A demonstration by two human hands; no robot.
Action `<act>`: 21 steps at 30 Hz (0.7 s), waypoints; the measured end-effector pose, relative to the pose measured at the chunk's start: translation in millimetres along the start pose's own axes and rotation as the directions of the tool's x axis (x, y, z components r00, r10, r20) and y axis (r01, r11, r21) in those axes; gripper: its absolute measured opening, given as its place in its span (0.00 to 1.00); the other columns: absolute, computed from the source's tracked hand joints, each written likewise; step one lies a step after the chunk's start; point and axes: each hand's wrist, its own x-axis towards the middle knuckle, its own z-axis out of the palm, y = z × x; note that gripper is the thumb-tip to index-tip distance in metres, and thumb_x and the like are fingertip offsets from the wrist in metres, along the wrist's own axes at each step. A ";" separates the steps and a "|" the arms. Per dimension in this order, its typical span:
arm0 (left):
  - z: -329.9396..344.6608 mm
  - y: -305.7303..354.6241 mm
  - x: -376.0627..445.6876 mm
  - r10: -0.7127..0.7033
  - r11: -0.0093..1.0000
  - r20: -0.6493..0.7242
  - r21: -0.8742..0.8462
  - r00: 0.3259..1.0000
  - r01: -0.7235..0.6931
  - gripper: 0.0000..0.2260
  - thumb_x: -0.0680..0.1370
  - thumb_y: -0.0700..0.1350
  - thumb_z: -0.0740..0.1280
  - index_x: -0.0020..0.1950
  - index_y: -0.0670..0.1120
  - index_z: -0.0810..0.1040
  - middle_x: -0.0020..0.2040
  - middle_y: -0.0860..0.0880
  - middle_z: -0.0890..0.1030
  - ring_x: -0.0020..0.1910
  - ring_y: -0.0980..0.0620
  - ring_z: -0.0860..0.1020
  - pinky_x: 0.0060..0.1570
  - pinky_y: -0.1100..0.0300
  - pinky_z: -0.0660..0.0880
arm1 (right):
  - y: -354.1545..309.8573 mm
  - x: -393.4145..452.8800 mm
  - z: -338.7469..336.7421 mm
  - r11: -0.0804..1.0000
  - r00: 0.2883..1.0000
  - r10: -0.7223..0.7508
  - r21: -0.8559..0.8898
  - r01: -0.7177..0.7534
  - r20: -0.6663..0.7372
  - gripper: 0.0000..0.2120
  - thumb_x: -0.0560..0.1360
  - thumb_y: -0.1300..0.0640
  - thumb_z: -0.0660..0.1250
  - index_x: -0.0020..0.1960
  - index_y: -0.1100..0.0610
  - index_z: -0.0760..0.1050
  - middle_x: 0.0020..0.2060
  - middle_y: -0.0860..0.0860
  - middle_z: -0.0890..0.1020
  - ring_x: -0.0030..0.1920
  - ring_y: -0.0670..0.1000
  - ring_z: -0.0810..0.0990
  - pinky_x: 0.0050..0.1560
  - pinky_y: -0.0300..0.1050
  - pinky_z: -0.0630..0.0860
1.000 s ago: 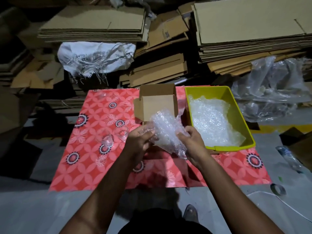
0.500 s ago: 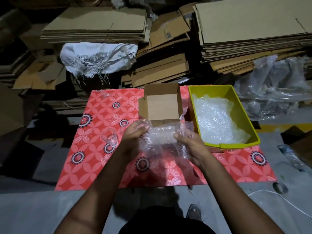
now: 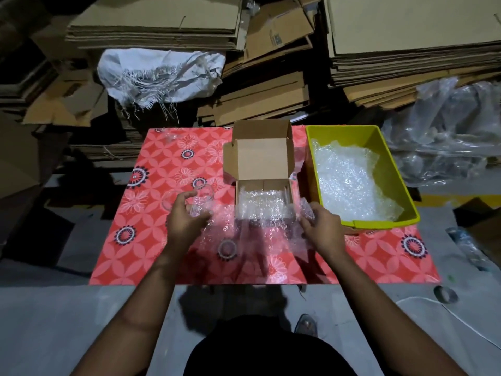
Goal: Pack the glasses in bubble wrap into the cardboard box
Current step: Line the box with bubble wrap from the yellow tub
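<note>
A small cardboard box (image 3: 260, 156) stands open on the red patterned mat (image 3: 151, 240), its lid flap raised at the back. A clear bubble wrap sheet (image 3: 257, 229) lies spread on the mat in front of the box, and its far edge reaches into the box. My right hand (image 3: 321, 229) pinches the sheet's raised right edge. My left hand (image 3: 184, 219) is off the sheet, with thumb and fingers curled round a clear glass (image 3: 203, 202) just left of the box. A second clear glass (image 3: 167, 203) stands beside it, partly behind my hand.
A yellow plastic bin (image 3: 391, 172) holding more bubble wrap sits right of the box. Another clear glass (image 3: 171, 137) is at the mat's far left corner. Flattened cardboard stacks (image 3: 271, 104) and a white sack (image 3: 160, 74) line the back. Crumpled plastic sheeting (image 3: 447, 137) lies at the right.
The bunched bubble wrap has been opened and laid flat before the box. My left hand let go of it and moved left to the glass. The right hand still holds its edge.
</note>
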 end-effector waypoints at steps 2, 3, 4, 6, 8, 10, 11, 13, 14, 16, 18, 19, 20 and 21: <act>1.9 -11.3 -3.3 -0.036 0.999 -0.007 -0.008 0.999 0.035 0.26 0.72 0.42 0.77 0.64 0.57 0.70 0.47 0.46 0.82 0.37 0.46 0.83 0.36 0.52 0.81 | 0.3 -7.0 9.4 0.999 1.000 0.007 0.032 -0.007 0.001 0.07 0.75 0.56 0.71 0.50 0.55 0.74 0.29 0.49 0.78 0.30 0.51 0.80 0.32 0.43 0.73; 4.3 -11.7 -6.1 -0.056 0.996 0.023 -0.062 0.998 0.057 0.27 0.73 0.41 0.76 0.66 0.56 0.68 0.45 0.44 0.82 0.35 0.48 0.82 0.34 0.54 0.79 | -3.5 -9.1 12.1 0.995 0.999 0.041 0.095 -0.042 0.005 0.07 0.75 0.56 0.71 0.50 0.55 0.74 0.30 0.49 0.78 0.30 0.50 0.80 0.32 0.40 0.73; 7.3 -9.6 -8.6 -0.077 0.990 0.056 -0.111 0.995 0.082 0.27 0.74 0.40 0.76 0.66 0.55 0.68 0.44 0.43 0.83 0.35 0.49 0.81 0.33 0.56 0.78 | -9.8 -10.3 13.7 0.983 0.997 0.082 0.164 -0.083 0.013 0.06 0.75 0.56 0.71 0.49 0.56 0.75 0.31 0.48 0.78 0.31 0.47 0.79 0.32 0.35 0.72; 17.3 -5.8 -10.1 -0.094 0.978 0.120 -0.173 0.988 0.114 0.27 0.74 0.39 0.76 0.68 0.52 0.69 0.46 0.41 0.84 0.39 0.47 0.82 0.35 0.56 0.79 | -22.9 -11.4 19.8 0.955 0.991 0.131 0.262 -0.137 0.040 0.09 0.74 0.51 0.71 0.48 0.56 0.77 0.33 0.50 0.81 0.33 0.50 0.81 0.36 0.39 0.78; 28.6 3.9 -14.7 -0.103 0.975 0.179 -0.174 0.978 0.135 0.26 0.74 0.37 0.75 0.70 0.45 0.71 0.51 0.40 0.83 0.43 0.46 0.83 0.39 0.56 0.82 | -36.1 -13.2 25.1 0.932 0.989 0.114 0.336 -0.139 0.093 0.13 0.70 0.45 0.71 0.49 0.53 0.78 0.36 0.51 0.83 0.33 0.54 0.84 0.39 0.53 0.83; 40.0 12.9 -19.9 -0.073 0.985 0.185 -0.141 0.980 0.100 0.27 0.73 0.44 0.77 0.68 0.38 0.73 0.54 0.40 0.82 0.45 0.46 0.84 0.42 0.53 0.83 | -52.5 -15.6 27.5 0.911 0.988 0.071 0.394 -0.120 0.137 0.12 0.72 0.50 0.75 0.50 0.54 0.77 0.35 0.52 0.83 0.31 0.54 0.85 0.36 0.58 0.83; 44.8 18.0 -22.9 -0.029 0.994 0.182 -0.096 0.983 0.047 0.26 0.72 0.48 0.78 0.64 0.37 0.76 0.51 0.42 0.83 0.45 0.48 0.84 0.42 0.53 0.83 | -62.2 -16.1 26.3 0.913 0.989 0.055 0.395 -0.105 0.135 0.12 0.72 0.53 0.76 0.50 0.55 0.77 0.34 0.52 0.82 0.30 0.54 0.84 0.34 0.58 0.83; 49.1 29.5 -30.6 0.098 0.995 0.141 0.009 0.985 -0.100 0.12 0.73 0.49 0.77 0.45 0.41 0.81 0.41 0.45 0.83 0.37 0.59 0.82 0.36 0.64 0.75 | -76.4 -16.8 24.3 0.934 0.995 0.034 0.350 -0.065 0.096 0.12 0.71 0.54 0.77 0.48 0.55 0.77 0.35 0.51 0.82 0.30 0.51 0.84 0.34 0.56 0.83; 50.6 36.0 -35.6 0.141 0.990 0.144 0.010 0.979 -0.144 0.11 0.74 0.46 0.76 0.36 0.45 0.77 0.35 0.45 0.80 0.30 0.63 0.79 0.31 0.67 0.70 | -82.2 -17.9 22.2 0.935 0.996 0.026 0.351 -0.055 0.085 0.11 0.70 0.53 0.78 0.46 0.54 0.77 0.35 0.50 0.82 0.32 0.51 0.84 0.35 0.56 0.83; 53.3 39.8 -39.9 0.196 0.980 0.171 -0.046 0.965 -0.191 0.13 0.75 0.42 0.74 0.33 0.50 0.76 0.33 0.46 0.82 0.29 0.64 0.78 0.31 0.64 0.74 | -89.1 -19.9 18.1 0.919 0.997 0.010 0.393 -0.040 0.080 0.10 0.69 0.51 0.77 0.42 0.54 0.79 0.34 0.49 0.83 0.34 0.51 0.84 0.38 0.58 0.83; 53.5 44.8 -43.0 0.218 0.972 0.225 -0.139 0.950 -0.190 0.07 0.75 0.46 0.73 0.39 0.45 0.81 0.38 0.44 0.85 0.37 0.52 0.85 0.38 0.53 0.82 | -93.9 -20.8 12.4 0.908 0.999 -0.001 0.418 -0.020 0.051 0.07 0.70 0.52 0.76 0.39 0.55 0.82 0.32 0.49 0.84 0.34 0.51 0.84 0.39 0.57 0.82; 53.7 46.4 -44.5 0.214 0.969 0.253 -0.175 0.944 -0.173 0.07 0.75 0.48 0.72 0.44 0.43 0.83 0.40 0.44 0.86 0.41 0.48 0.86 0.41 0.49 0.83 | -96.4 -20.9 8.4 0.909 0.999 -0.009 0.417 -0.007 0.038 0.06 0.70 0.54 0.75 0.37 0.56 0.82 0.31 0.49 0.83 0.34 0.51 0.84 0.38 0.55 0.82; 53.7 49.8 -46.5 0.194 0.967 0.269 -0.216 0.943 -0.137 0.08 0.76 0.46 0.71 0.47 0.42 0.83 0.42 0.44 0.86 0.43 0.45 0.86 0.44 0.48 0.83 | -98.2 -20.7 4.3 0.916 1.000 -0.013 0.402 0.005 0.018 0.06 0.70 0.56 0.74 0.35 0.56 0.81 0.28 0.49 0.82 0.33 0.50 0.84 0.36 0.51 0.81; 54.2 51.9 -47.3 0.182 0.961 0.280 -0.255 0.943 -0.109 0.06 0.78 0.43 0.70 0.49 0.41 0.83 0.43 0.43 0.86 0.44 0.45 0.86 0.44 0.50 0.83 | -98.6 -19.7 1.9 0.927 1.000 -0.005 0.375 0.010 -0.016 0.07 0.69 0.57 0.73 0.33 0.56 0.79 0.26 0.48 0.80 0.32 0.50 0.83 0.34 0.46 0.79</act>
